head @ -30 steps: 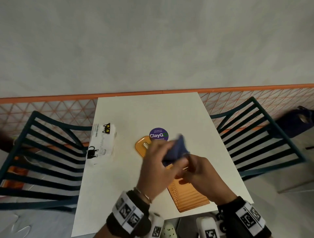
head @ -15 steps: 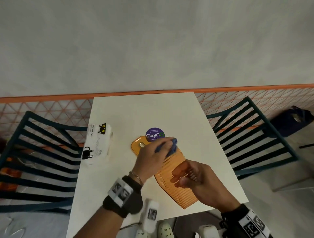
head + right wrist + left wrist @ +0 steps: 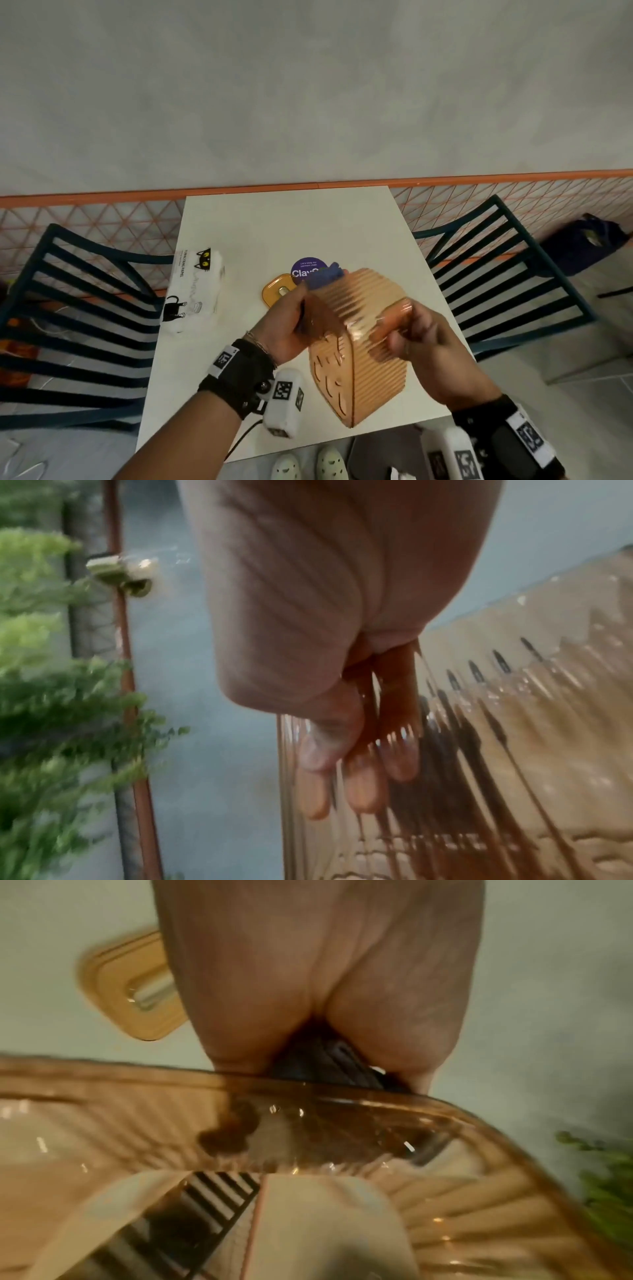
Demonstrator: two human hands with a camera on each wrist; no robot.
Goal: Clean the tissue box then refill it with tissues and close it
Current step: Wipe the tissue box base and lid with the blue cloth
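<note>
The right hand (image 3: 419,337) has its fingers (image 3: 356,788) hooked over the rim of the amber ribbed tissue box (image 3: 363,346), fingertips inside the wall and thumb outside, and holds it tilted off the surface (image 3: 260,236) above the near edge. The left hand (image 3: 289,329) pinches a folded blue cloth (image 3: 325,274) against the box's far wall, the fingers closed narrowly around it. The wipe looks under way, so it would go best if the right hand keeps the box steady while the cloth runs along the ribs, not across them, and reaches into the corners. The amber lid (image 3: 276,292) lies flat towards the middle of the surface, just beside a purple sticker (image 3: 305,270), and the wrapped tissue pack (image 3: 195,291) sits at the left edge, well apart from the box. The right wrist view shows the fingertips through the clear wall, which the head view blurs; the left wrist view shows the lid (image 3: 133,988) behind the palm and the cloth (image 3: 329,1066) wedged at the rim; only the head view shows the pack.
</note>
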